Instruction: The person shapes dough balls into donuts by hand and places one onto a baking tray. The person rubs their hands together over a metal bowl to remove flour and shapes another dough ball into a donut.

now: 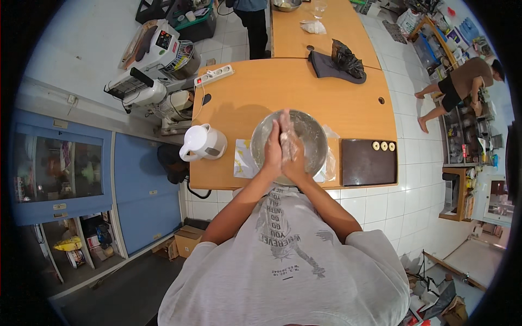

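Palm against palm, my left hand (pixel 273 145) and my right hand (pixel 292 149) are pressed together over a metal mixing bowl (pixel 315 133). Their fingers stretch out straight, away from me. Pale, sticky dough (pixel 284 140) shows at the seam between the palms; most of it is hidden. My right fingers are smeared white. Whitish residue coats the inside of the bowl. To the right of the bowl is a dark brown tray (pixel 370 168), with three small pale dough rings (pixel 384 146) along its far edge.
Left of the bowl stands a white electric kettle (pixel 204 142), beside a printed sheet (pixel 243 160). A power strip (pixel 215 75) lies at the table's far left corner. Farther back are a dark cap (pixel 331 69) and a black plastic bag (pixel 348 58). One person (pixel 462 87) is at the right-hand shelves.
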The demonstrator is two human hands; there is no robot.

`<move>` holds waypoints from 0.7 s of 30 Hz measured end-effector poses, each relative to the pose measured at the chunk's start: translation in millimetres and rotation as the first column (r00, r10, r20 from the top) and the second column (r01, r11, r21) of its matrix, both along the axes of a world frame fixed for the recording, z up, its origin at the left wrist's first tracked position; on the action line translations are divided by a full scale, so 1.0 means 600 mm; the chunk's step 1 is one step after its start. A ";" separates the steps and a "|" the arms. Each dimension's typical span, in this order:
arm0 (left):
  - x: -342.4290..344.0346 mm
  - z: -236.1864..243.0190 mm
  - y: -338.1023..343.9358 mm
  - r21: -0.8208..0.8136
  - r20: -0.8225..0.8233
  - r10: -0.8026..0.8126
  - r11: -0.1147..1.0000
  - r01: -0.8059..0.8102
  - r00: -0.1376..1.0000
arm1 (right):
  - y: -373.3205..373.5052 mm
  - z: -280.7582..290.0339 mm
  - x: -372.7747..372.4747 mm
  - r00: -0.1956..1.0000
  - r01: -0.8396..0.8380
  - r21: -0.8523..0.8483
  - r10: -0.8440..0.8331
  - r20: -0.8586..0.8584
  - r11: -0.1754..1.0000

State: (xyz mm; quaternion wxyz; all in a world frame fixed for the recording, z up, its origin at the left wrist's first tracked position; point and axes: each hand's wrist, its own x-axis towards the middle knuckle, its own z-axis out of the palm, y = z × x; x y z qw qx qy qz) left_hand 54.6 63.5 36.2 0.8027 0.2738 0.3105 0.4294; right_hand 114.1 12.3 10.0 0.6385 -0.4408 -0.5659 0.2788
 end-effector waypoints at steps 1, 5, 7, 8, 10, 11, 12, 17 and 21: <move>-0.001 -0.013 0.012 0.121 0.090 0.104 0.986 -0.115 0.991 | 0.000 0.000 -0.001 1.000 -0.008 0.030 0.009 -0.004 1.000; -0.011 -0.059 -0.032 0.130 0.250 -0.065 0.991 0.033 0.966 | 0.013 0.024 0.015 0.986 0.005 -0.024 -0.001 0.169 1.000; -0.003 -0.037 -0.034 0.111 0.277 -0.131 0.988 0.104 0.952 | 0.025 0.031 0.036 0.982 0.017 -0.116 0.004 0.187 0.993; 0.001 0.008 -0.036 -0.025 0.199 -0.088 0.995 0.095 0.976 | 0.026 0.038 0.046 0.967 0.076 -0.076 -0.054 0.249 0.994; -0.008 0.021 -0.018 -0.044 0.121 -0.060 0.997 0.066 0.991 | 0.020 0.041 0.037 0.945 0.120 -0.026 -0.107 0.309 0.992; -0.009 0.012 -0.003 -0.039 0.123 -0.056 0.997 0.062 0.991 | 0.005 0.037 0.019 0.978 0.040 -0.014 -0.037 0.207 0.999; -0.009 0.002 0.010 0.048 0.140 -0.043 0.998 0.036 0.989 | -0.001 0.033 0.015 0.988 -0.001 -0.003 0.001 0.157 1.000; 0.011 -0.044 -0.045 0.130 0.218 -0.049 0.991 0.021 0.975 | 0.014 0.055 0.032 0.976 0.060 -0.083 -0.041 0.214 0.995; 0.019 0.033 -0.064 -0.189 -0.077 -0.003 0.982 -0.012 0.997 | 0.028 0.041 0.054 0.961 0.167 -0.085 -0.143 0.238 0.982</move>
